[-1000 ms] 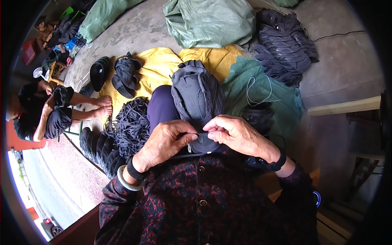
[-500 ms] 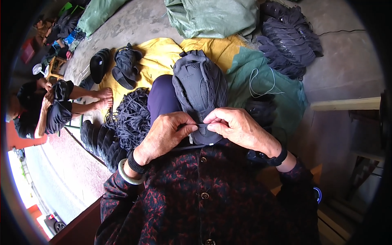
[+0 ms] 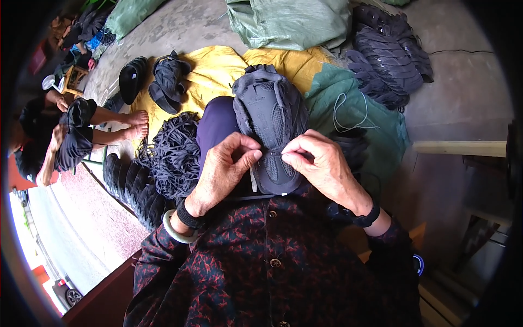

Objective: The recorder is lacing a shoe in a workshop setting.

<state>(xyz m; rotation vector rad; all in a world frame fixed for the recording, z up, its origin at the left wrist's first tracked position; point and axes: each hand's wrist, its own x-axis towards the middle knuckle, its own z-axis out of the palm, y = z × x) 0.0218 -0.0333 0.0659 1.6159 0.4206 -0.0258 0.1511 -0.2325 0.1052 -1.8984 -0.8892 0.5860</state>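
Observation:
A dark grey shoe upper [image 3: 265,106] rests on my lap, its rounded toe end towards me. Over that end, my left hand [image 3: 224,169] has thumb and forefinger pinched at one end of a short, thin dark shoelace [image 3: 272,154]. From the other side my right hand [image 3: 322,169] pinches it too, its other fingers curled. Part of the lace is hard to make out against the upper. To the left of my knee lies a tangled heap of dark shoelaces [image 3: 175,158].
Stacked dark shoe uppers [image 3: 128,182] lie at the left; more [image 3: 387,52] are piled far right. Yellow [image 3: 210,60] and green sheets [image 3: 327,92] cover the floor beneath a large green sack [image 3: 289,24]. At the left sits another person [image 3: 79,122], hands near their lap.
The gap between my two pinched hands has widened slightly, and both have risen a little. The view has shifted slightly. The person at the left has lowered one hand.

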